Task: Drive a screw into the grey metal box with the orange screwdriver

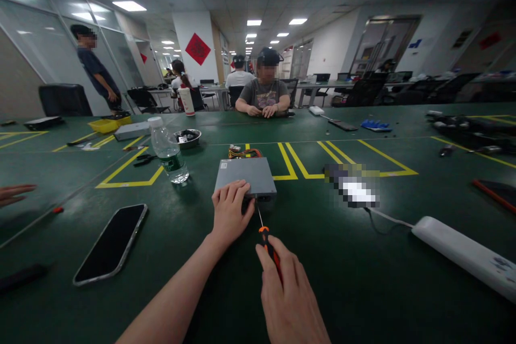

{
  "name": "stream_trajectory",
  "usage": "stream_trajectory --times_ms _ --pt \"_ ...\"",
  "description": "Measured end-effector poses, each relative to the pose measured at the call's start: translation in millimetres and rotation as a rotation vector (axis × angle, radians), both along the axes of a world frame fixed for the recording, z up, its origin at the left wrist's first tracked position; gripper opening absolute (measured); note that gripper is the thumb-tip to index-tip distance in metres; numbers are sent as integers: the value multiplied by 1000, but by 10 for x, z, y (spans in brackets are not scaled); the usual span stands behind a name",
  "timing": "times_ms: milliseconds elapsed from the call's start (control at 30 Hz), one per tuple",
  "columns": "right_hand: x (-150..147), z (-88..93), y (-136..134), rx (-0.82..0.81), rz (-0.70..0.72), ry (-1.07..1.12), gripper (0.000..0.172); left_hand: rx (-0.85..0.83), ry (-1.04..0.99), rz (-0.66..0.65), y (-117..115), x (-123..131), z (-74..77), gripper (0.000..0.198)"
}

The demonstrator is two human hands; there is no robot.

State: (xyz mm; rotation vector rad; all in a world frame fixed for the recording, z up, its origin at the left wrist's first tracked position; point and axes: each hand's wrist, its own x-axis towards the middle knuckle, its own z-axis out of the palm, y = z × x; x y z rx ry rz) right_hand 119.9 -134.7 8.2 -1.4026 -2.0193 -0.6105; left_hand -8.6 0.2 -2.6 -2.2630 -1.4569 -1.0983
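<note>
A grey metal box [246, 174] with coloured wires at its far end lies on the green table [330, 258] in front of me. My left hand [230, 212] rests on the box's near edge, its fingers curled over the corner and pressing it down. My right hand [288, 293] is closed round the orange-and-black handle of a screwdriver [266, 236]. The thin shaft points at the box's near face, and its tip meets the box just right of my left fingers.
A black phone [112, 243] lies at the left, a water bottle [168, 150] behind it. A white power strip [463, 254] with a cable lies at the right. A person sits across the table [264, 91]; another person's fingers [14, 193] show at the left edge.
</note>
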Motion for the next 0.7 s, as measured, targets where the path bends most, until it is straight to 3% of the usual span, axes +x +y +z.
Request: stream_trajectory --times_ms 67,267,500,600,700 --pt "0 14 10 27 29 -31 38 0 2 -1 2 -4 -2 29" --pt "55 105 48 -30 -43 149 38 -2 4 -6 -6 -6 9 28" --pt "-8 73 17 41 37 56 37 6 -1 -8 2 -3 0 28" --pt "36 141 55 24 -18 124 31 3 -6 -9 6 -5 -11 28" --pt "48 184 61 -23 -76 105 37 11 -3 -10 8 -7 -14 28"
